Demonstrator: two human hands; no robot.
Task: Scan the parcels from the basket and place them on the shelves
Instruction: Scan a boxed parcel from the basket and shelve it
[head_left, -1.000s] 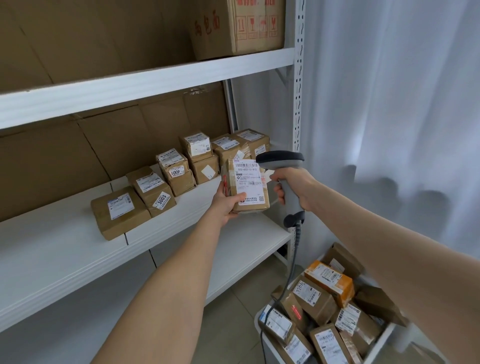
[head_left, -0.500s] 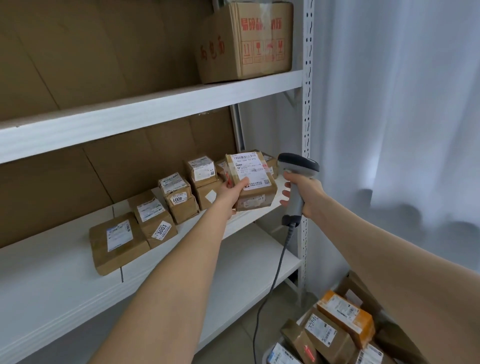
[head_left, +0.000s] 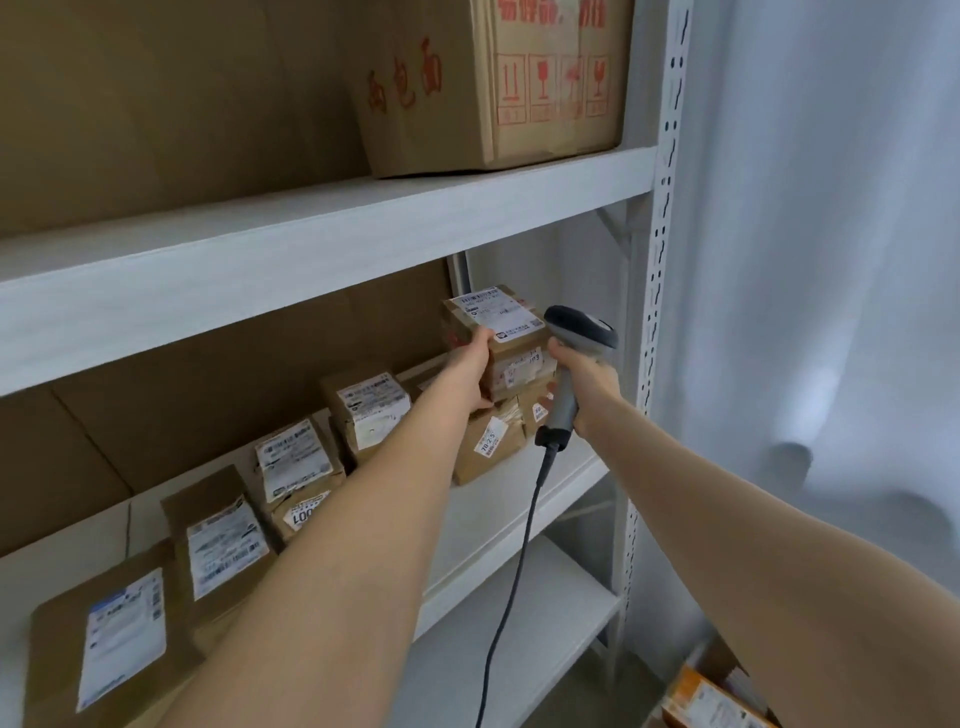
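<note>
Parcel, clasped by the left grip, should settle squarely atop the stack at the shelf's right end; right grip wraps the scanner.

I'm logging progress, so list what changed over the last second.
The left hand carried the parcel from the middle shelf's front edge back and up, over the stacked parcels at its right end. It still grips it, and whether it rests there is unclear. The right hand followed, still gripping the scanner. The other shelved parcels and the big box stayed put.
</note>
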